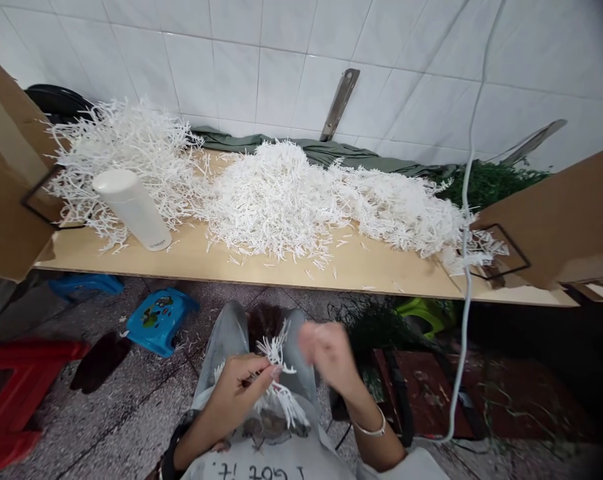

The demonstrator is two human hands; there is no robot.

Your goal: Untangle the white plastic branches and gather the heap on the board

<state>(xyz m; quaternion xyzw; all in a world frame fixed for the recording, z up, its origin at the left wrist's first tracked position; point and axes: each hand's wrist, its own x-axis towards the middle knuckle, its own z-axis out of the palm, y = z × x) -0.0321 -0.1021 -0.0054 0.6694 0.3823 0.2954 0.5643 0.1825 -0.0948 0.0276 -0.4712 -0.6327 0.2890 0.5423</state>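
My left hand point(242, 385) is closed over my lap, with thumb and forefinger pinching a white branched sprig point(274, 348). Below the pinch, more white strands point(290, 405) fan out over my shirt; whether they join the held sprig is hard to make out. My right hand point(330, 355) is raised a little to the right of the sprig, apart from it. Motion blurs its fingers, so what they hold, if anything, does not show. In front of me, a heap of short white sprigs point(276, 200) lies on the cardboard-coloured tabletop point(191, 259).
Longer white strands point(126, 140) pile up at the left behind a white bottle point(134, 210). Another white heap point(406, 210) lies right, where a grey cable point(465, 267) hangs down. Cardboard panels point(561, 213) flank the table. A blue stool point(159, 320) and red stool point(16, 393) stand left.
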